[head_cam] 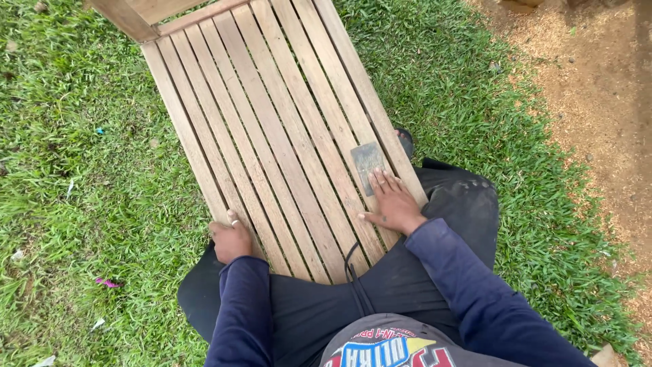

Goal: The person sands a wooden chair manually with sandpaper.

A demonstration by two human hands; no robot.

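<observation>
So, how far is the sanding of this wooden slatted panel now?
Hard to judge. The slats of the slatted panel all look similarly pale and grey, so no finished area stands out. In hand: the right hand presses a grey abrasive sheet onto the right-side slats, while the left hand grips the left edge. What is left cannot be told.

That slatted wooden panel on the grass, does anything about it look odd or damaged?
No damage shows on the weathered slatted wooden panel. The right hand presses a grey sandpaper sheet on it; the left hand grips its edge.

Left hand (231,239) curled, right hand (392,202) flat
</observation>
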